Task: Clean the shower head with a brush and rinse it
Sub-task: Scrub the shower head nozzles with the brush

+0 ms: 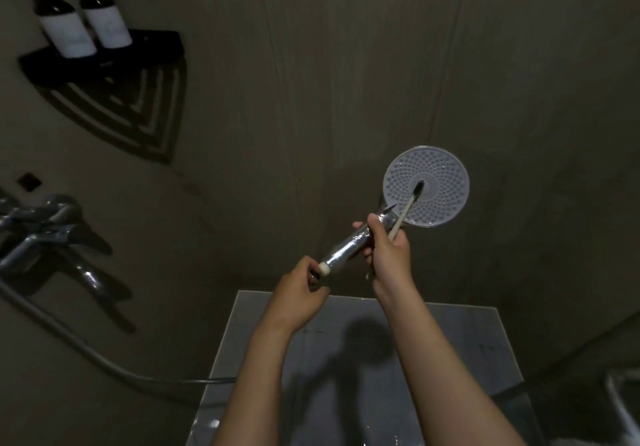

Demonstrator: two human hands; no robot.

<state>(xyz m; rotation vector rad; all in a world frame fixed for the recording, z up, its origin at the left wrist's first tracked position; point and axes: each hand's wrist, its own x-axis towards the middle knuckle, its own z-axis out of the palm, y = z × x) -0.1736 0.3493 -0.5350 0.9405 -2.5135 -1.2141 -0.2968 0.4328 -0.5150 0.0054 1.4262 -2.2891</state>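
A round shower head (440,200) with a pale dotted face points toward me, held up in front of the dark wall. Its chrome handle (349,246) slants down to the left. My left hand (298,298) grips the handle's lower end near the white hose fitting. My right hand (389,250) holds a small brush (408,205) with a light handle; its dark bristles touch the middle of the shower head's face. The right hand's fingers also wrap the upper part of the chrome handle.
A chrome mixer tap (45,234) is on the wall at left, and a grey hose (69,345) curves from it toward my arms. Two dark bottles (83,16) stand on a black corner shelf (104,61) at upper left. A grey ledge (363,359) lies below my arms.
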